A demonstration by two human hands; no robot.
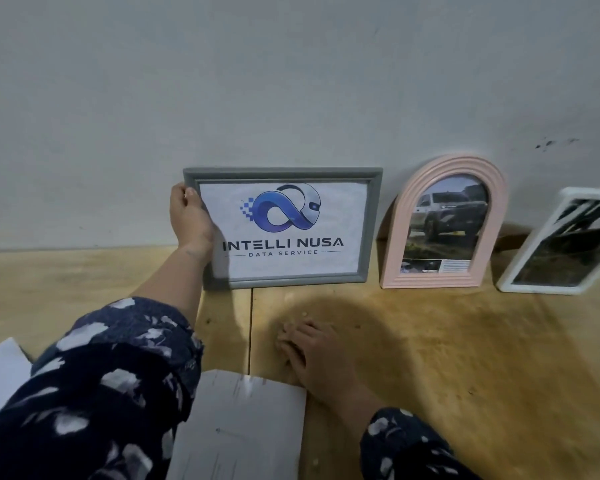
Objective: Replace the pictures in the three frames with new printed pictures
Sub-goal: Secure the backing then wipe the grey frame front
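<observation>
A grey rectangular frame (371, 230) leans upright against the wall, showing a blue logo print that reads "INTELLI NUSA DATA SERVICE". My left hand (191, 220) grips its left edge, thumb on the front. To its right stands a pink arched frame (499, 209) with a picture of a car. Farther right a white frame (520, 268) leans tilted, cut by the image edge, holding a dark picture. My right hand (312, 355) lies flat on the wooden table, fingers together, holding nothing.
A white sheet (243, 431) lies face down at the table's near edge between my arms. Another white sheet (0, 372) shows at the lower left. The wooden table (465, 358) has a seam down the middle; a grey wall rises behind.
</observation>
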